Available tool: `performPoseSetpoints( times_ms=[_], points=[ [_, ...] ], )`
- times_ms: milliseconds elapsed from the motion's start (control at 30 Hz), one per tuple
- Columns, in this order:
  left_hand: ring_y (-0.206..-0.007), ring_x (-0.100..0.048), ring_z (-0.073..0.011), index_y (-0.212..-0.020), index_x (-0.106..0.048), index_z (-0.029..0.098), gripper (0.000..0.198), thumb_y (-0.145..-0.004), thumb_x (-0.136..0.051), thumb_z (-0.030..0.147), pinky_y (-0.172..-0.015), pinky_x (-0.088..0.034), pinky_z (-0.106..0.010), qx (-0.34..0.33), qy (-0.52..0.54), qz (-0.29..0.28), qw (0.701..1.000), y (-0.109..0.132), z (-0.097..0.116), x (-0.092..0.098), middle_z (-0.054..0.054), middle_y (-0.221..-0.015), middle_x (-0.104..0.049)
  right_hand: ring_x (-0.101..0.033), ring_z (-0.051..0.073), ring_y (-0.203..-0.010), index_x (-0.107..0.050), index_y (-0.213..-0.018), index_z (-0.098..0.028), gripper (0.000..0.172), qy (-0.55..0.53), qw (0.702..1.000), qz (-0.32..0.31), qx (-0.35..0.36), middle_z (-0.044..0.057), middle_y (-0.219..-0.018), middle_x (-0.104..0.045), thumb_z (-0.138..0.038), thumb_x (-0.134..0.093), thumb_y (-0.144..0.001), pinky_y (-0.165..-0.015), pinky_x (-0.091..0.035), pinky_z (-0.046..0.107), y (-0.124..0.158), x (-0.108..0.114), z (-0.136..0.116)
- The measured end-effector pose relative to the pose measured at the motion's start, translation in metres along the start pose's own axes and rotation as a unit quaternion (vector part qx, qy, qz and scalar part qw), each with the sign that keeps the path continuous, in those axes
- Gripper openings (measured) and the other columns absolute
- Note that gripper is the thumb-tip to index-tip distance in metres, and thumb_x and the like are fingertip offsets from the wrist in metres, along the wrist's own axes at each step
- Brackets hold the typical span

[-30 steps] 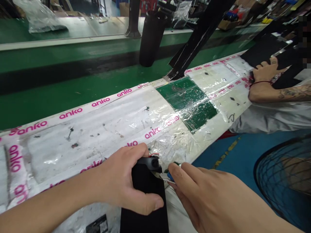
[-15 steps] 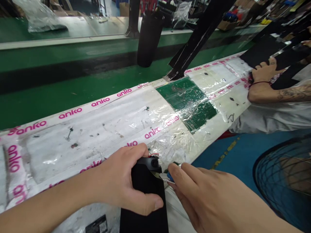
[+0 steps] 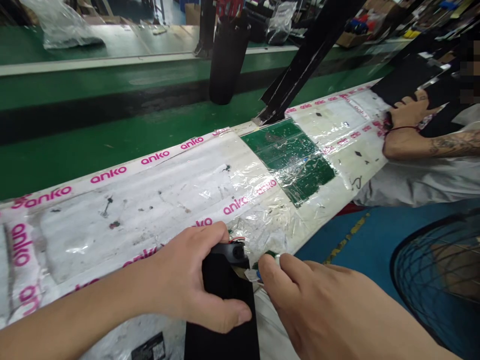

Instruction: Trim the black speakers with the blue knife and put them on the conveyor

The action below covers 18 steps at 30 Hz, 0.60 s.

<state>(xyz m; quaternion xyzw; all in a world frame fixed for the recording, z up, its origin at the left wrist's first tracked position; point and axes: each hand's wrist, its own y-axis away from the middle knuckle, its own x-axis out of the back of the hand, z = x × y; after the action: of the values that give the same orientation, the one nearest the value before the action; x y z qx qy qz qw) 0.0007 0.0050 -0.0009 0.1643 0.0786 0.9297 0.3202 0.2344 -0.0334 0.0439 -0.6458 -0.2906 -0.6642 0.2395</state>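
Observation:
My left hand is wrapped round a long black piece, its thumb lying across the near face. At the top end of that piece sits a dark grey plastic part with a round hole, and thin red wires show just behind it. My right hand is closed on a small blue tool with a pale flat tip; most of it is hidden by the fingers. The tip points left at the edge of the black piece, close to the grey part. Whether it touches, I cannot tell.
A bench covered in plastic film and pink-lettered tape runs under my hands. A black label lies lower left. A slanted black post and a black cylinder stand behind. A co-worker's hand and a wire-mesh guard are right.
The tool's tip in my right hand has shifted slightly left and turned a little. My left hand and the black piece hold almost still.

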Motion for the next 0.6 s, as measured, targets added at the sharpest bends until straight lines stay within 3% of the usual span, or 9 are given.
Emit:
performPoseSetpoints(
  times_ms=[133,333,600],
  points=[
    [-0.06,-0.039,-0.0126,-0.07,-0.043,0.022,0.047,-0.057,-0.084,0.042,-0.05,-0.028,-0.024,-0.002,0.026,-0.008,1.0,0.0,0.001,0.001,0.005,-0.066,-0.046,-0.057,0.021,-0.04,-0.052,-0.094,-0.024,0.042,-0.023,0.999,-0.03,0.001,-0.001,-0.064,-0.06,-0.004,-0.054,-0.058,-0.044,-0.018,0.033,-0.007,-0.004,0.005],
    [-0.06,-0.042,-0.0118,-0.07,-0.047,0.021,0.041,-0.062,-0.083,0.037,-0.05,-0.031,-0.022,-0.007,0.051,-0.021,0.998,-0.003,0.004,0.002,0.005,-0.065,-0.048,-0.066,0.025,-0.051,-0.054,-0.104,-0.02,0.033,-0.07,0.996,-0.048,0.007,0.001,-0.073,-0.067,-0.002,-0.051,-0.077,-0.046,-0.021,0.034,-0.012,-0.021,0.018],
    [-0.061,-0.046,-0.0136,-0.073,-0.047,0.022,0.039,-0.066,-0.081,0.04,-0.053,-0.034,-0.025,-0.006,-0.011,0.017,1.0,0.002,0.004,-0.005,0.005,-0.068,-0.049,-0.06,0.021,-0.046,-0.05,-0.095,-0.023,0.019,-0.111,0.991,-0.074,0.001,-0.001,-0.065,-0.062,-0.005,-0.046,-0.089,-0.044,-0.02,0.033,-0.015,-0.013,0.017]
  ],
)
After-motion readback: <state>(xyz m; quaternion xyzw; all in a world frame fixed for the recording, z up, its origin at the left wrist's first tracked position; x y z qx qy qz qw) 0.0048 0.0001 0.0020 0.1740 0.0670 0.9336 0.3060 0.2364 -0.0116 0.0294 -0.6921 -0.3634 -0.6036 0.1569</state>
